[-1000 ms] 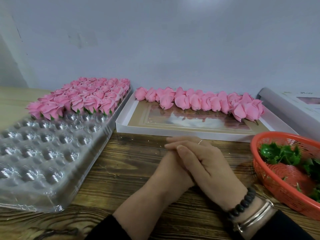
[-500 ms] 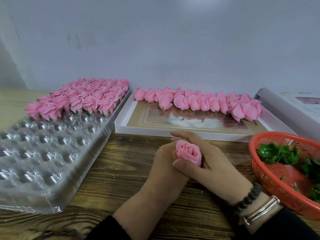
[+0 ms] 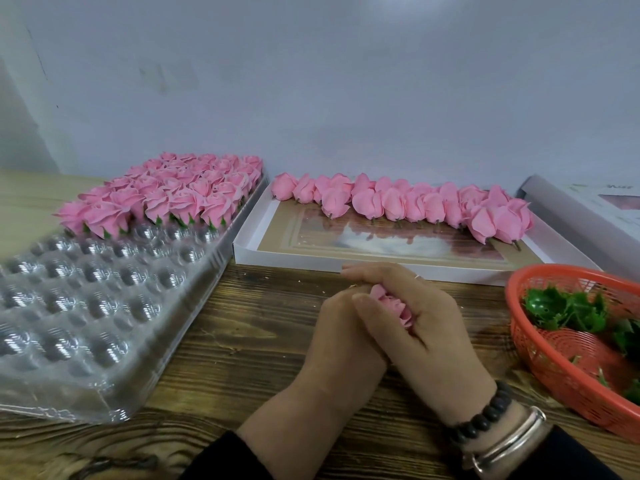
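Both of your hands meet over the wooden table [image 3: 242, 334], just in front of the near rim of the shallow white box [image 3: 398, 266]. Your right hand [image 3: 429, 327] is curled round a single pink rose head [image 3: 393, 306], thumb on the near side and fingers arched over the far side, so only a sliver of petals shows between them. Your left hand [image 3: 341, 336] is pressed against the right one from the left, its fingers bent in toward the rose head and tucked out of sight, so whether they grip the flower cannot be told. A ring [image 3: 418, 277] sits on a right finger, and a dark bead bracelet [image 3: 485, 417] and a silver bangle [image 3: 512, 441] circle the right wrist. To your left lies a clear plastic tray [image 3: 86, 306] of round cups, its far rows filled with upright pink roses [image 3: 173, 192] and its near rows bare. Along the far side of the white box, a row of rose heads [image 3: 398, 202] lies on its side. To your right, a red mesh basket [image 3: 554, 375] holds green plastic calyxes [image 3: 568, 308]
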Tool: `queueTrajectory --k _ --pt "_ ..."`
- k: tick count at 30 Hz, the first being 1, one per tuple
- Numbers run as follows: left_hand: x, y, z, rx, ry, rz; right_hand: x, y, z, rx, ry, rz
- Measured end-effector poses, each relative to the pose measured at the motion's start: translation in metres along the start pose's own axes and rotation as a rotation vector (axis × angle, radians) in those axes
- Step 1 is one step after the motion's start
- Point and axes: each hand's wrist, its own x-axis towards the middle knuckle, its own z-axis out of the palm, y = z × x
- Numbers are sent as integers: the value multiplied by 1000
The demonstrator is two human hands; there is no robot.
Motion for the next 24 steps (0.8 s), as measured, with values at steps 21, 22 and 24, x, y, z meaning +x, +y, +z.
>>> queueTrajectory --k 21,22,24 --pt "6 -1 -9 -55 79 -101 0 13 -11 105 -35 74" --pt "5 -3 -9 -6 53 -82 0 12 -9 118 1 48" --pt "4 -4 -7 108 -2 -21 0 9 -5 125 68 0"
